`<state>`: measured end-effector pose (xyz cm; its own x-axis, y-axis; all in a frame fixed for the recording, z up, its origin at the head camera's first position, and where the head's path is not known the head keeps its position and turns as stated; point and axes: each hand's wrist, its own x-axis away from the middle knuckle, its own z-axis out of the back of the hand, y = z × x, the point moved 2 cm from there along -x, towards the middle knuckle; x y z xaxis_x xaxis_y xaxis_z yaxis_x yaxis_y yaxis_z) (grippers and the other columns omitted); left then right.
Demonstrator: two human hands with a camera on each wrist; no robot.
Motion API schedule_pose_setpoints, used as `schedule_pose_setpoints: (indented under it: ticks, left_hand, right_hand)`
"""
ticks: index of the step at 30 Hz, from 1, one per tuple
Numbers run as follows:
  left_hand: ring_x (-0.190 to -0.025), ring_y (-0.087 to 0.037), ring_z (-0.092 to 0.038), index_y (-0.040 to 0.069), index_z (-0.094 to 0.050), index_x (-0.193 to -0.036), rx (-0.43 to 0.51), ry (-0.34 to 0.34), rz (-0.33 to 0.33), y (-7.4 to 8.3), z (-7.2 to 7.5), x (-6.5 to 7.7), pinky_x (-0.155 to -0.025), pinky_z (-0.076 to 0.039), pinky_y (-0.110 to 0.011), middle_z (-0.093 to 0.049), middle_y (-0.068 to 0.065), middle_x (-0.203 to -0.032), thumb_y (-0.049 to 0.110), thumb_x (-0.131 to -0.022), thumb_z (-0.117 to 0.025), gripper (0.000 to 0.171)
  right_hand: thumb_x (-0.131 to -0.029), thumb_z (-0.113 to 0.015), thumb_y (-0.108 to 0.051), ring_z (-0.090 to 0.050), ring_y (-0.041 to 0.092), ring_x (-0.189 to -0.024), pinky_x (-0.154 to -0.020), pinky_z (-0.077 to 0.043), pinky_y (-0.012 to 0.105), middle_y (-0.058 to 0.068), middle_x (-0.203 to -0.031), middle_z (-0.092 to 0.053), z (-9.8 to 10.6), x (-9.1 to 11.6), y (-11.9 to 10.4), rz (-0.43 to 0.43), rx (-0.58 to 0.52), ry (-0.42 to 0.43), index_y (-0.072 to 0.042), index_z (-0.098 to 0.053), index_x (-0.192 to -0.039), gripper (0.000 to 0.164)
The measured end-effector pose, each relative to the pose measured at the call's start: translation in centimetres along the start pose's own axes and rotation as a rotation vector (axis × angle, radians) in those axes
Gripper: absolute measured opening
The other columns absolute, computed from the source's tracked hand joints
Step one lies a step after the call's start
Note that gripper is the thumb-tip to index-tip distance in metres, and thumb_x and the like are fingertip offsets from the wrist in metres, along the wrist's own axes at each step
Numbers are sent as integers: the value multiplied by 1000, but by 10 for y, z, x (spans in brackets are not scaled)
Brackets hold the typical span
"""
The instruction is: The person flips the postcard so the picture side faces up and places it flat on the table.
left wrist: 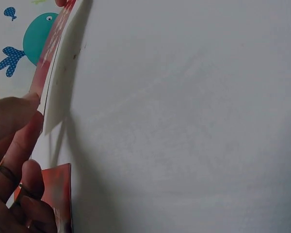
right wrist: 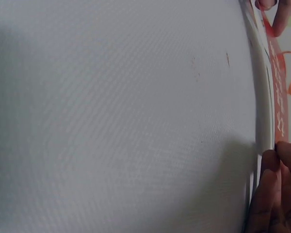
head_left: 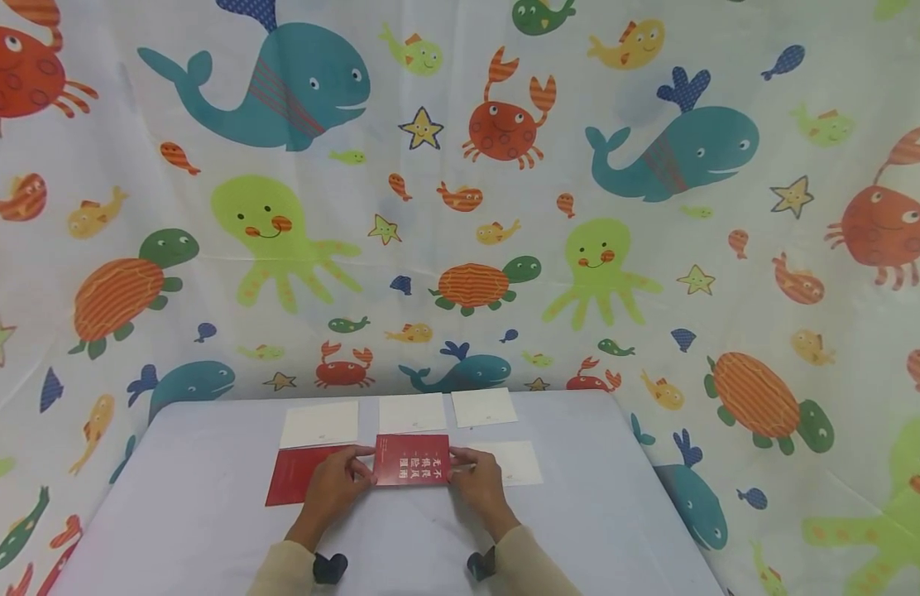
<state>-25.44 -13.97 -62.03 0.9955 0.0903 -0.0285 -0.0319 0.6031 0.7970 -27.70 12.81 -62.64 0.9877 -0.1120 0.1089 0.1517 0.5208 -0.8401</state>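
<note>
A red card [head_left: 411, 460] with white Chinese characters is pinched at its two short ends, slightly raised over the table. My left hand [head_left: 335, 487] grips its left end between thumb and fingers. At the opposite end my right hand [head_left: 481, 482] pinches it the same way. The left wrist view shows a pale underside [left wrist: 62, 82] below the card's red face. Partly covered by my left hand, another red card [head_left: 294, 476] lies on the table. Behind my right hand a white card [head_left: 521, 462] lies flat, its left part hidden.
Three white cards lie along the back of the table: a left one [head_left: 320, 424], a middle one [head_left: 411, 412] and a right one [head_left: 485, 407]. The white-covered table [head_left: 579, 530] meets a curtain [head_left: 460, 232] printed with sea animals.
</note>
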Motion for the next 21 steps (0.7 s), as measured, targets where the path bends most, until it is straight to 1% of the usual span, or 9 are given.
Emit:
schedule_pose_setpoints:
  ticks: [3, 6, 10, 13, 17, 19, 21]
  left_hand:
    - [-80, -12, -62, 11, -74, -130, -12, -2, -6, 0, 0, 0, -79, -60, -34, -75, 4, -83, 15, -86, -87, 47]
    - [-82, -13, -63, 10, -74, -131, -29, 6, -6, -2, -1, 0, -83, -61, -37, -75, 5, -83, 15, -86, -87, 47]
    - [-80, -13, -61, 9, -75, -131, -54, 12, -16, -3, -2, 0, -80, -57, -33, -74, 5, -83, 17, -85, -88, 48]
    - [-80, -13, -61, 9, -75, -131, -68, 19, -17, -4, -3, 1, -80, -57, -33, -74, 5, -83, 18, -85, -88, 48]
    - [-80, -14, -62, 9, -75, -131, -76, 34, -17, -3, -3, 2, -85, -62, -42, -74, 4, -83, 19, -85, -87, 48]
    - [-81, -14, -63, 9, -75, -130, -77, 42, -15, -3, -3, 3, -87, -63, -46, -74, 4, -83, 20, -85, -87, 47]
    - [-81, -14, -63, 10, -76, -128, -82, 47, -14, -2, -3, 3, -87, -63, -48, -74, 4, -83, 21, -84, -88, 47]
  right_hand:
    - [-88, -79, -1, -66, 27, -123, -97, -59, 47, -1, -113, -78, 0, 1, -1, 17, 17, -7, -19, -80, -122, 38]
    - [-89, -78, -1, -65, 30, -127, -102, -57, 51, 0, -119, -78, -1, 1, -3, 22, 29, -7, -19, -81, -120, 36]
    - [-90, -78, -3, -65, 32, -131, -106, -56, 54, 0, -122, -78, -1, 1, -4, 24, 44, 4, -20, -81, -119, 33]
    - [-91, -78, -4, -65, 33, -130, -106, -56, 54, 1, -123, -78, -1, 1, -4, 24, 47, 6, -19, -81, -119, 32]
    - [-90, -80, -4, -66, 32, -127, -102, -58, 52, 2, -123, -78, -1, 1, -3, 28, 46, 10, -19, -82, -117, 31]
    - [-89, -80, -4, -66, 32, -127, -101, -58, 53, 2, -123, -78, -1, 1, -2, 27, 42, 17, -19, -82, -116, 31]
    - [-89, -80, -5, -65, 32, -128, -101, -58, 53, 2, -123, -77, -1, 2, -1, 21, 38, 22, -20, -82, -115, 30]
